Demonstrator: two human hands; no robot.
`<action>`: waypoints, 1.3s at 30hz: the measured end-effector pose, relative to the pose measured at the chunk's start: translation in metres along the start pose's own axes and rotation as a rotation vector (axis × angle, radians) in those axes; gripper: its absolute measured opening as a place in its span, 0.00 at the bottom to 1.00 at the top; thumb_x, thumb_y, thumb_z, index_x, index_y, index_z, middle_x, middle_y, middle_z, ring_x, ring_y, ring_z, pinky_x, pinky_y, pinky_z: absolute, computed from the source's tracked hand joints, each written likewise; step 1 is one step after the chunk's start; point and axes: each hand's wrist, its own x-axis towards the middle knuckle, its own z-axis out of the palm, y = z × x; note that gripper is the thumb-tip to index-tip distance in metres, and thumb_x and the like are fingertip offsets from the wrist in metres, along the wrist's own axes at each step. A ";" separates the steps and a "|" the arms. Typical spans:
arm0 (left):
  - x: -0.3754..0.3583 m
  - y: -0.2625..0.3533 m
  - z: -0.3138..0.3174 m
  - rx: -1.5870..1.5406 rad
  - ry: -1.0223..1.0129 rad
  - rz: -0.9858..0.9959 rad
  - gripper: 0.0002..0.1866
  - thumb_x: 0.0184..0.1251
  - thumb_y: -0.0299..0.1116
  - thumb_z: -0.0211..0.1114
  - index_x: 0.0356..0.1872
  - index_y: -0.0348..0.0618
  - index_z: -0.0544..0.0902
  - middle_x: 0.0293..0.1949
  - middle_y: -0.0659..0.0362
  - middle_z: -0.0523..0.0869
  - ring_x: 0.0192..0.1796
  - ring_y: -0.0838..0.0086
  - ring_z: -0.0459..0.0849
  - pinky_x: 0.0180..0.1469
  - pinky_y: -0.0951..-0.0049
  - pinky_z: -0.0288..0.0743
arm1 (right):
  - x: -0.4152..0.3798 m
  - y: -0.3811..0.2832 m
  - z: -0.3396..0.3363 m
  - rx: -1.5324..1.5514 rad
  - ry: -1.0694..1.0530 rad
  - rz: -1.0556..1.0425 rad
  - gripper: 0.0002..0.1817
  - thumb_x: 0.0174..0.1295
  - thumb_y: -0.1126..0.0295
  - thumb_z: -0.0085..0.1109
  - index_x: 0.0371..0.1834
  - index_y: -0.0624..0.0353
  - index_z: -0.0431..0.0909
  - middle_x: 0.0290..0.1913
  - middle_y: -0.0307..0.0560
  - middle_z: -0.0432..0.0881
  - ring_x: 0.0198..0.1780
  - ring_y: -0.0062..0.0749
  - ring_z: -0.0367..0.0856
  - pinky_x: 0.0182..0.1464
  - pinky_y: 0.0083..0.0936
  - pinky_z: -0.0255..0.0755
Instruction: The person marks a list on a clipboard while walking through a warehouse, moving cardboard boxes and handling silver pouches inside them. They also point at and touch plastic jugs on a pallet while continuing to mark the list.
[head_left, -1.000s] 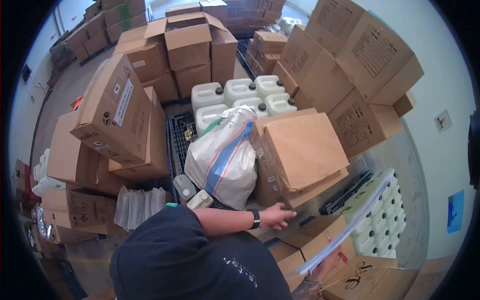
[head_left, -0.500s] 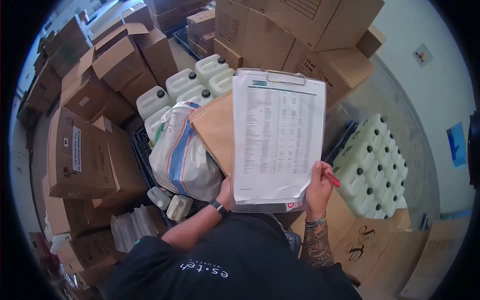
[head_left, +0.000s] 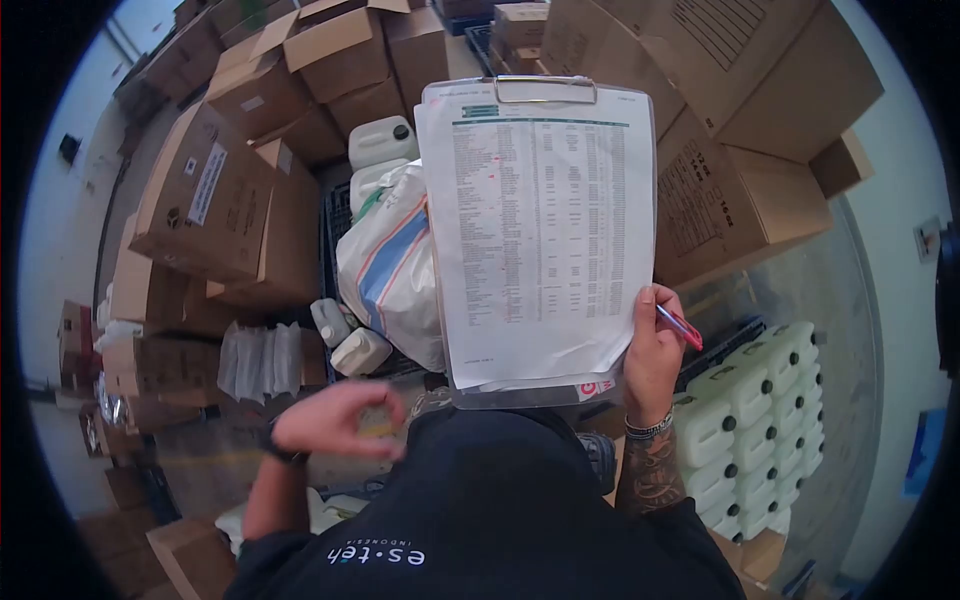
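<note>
A clear clipboard with printed table sheets stands upright in front of my body. My right hand grips its lower right edge, thumb over the paper, with a red pen also held in the fingers. Off the board, to its lower left, my left hand hangs in the air, fingers curved and apart, holding nothing. Behind the board's left edge lies a white sack with a blue stripe, and two small jugs sit beside it.
Open cardboard boxes stand at the upper left, and large cartons are stacked at the upper right. White jerrycans with black caps fill the lower right. Plastic-wrapped items lie at left.
My left hand has let go of the clipboard and moved left and down. The brown flat piece beside the sack is out of sight, and the view has shifted.
</note>
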 end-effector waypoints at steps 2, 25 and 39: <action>-0.033 0.019 0.007 -0.092 -0.178 -0.002 0.19 0.55 0.36 0.77 0.43 0.40 0.80 0.43 0.59 0.84 0.47 0.71 0.83 0.54 0.70 0.75 | 0.005 -0.005 0.002 -0.013 -0.027 -0.013 0.12 0.75 0.64 0.52 0.43 0.65 0.74 0.38 0.39 0.79 0.40 0.16 0.73 0.45 0.19 0.70; -0.060 -0.001 0.073 -0.409 -0.086 0.025 0.24 0.45 0.30 0.75 0.45 0.39 0.77 0.51 0.55 0.79 0.55 0.69 0.78 0.58 0.71 0.70 | 0.015 -0.015 0.002 0.062 -0.144 -0.007 0.14 0.77 0.60 0.48 0.45 0.62 0.71 0.43 0.41 0.78 0.45 0.17 0.71 0.51 0.19 0.67; -0.062 -0.008 0.099 -0.384 0.147 -0.010 0.20 0.54 0.34 0.75 0.46 0.41 0.77 0.51 0.58 0.82 0.56 0.71 0.79 0.61 0.68 0.70 | 0.031 0.018 0.013 0.091 -0.263 0.030 0.13 0.78 0.62 0.47 0.47 0.63 0.71 0.44 0.40 0.75 0.47 0.22 0.69 0.54 0.23 0.65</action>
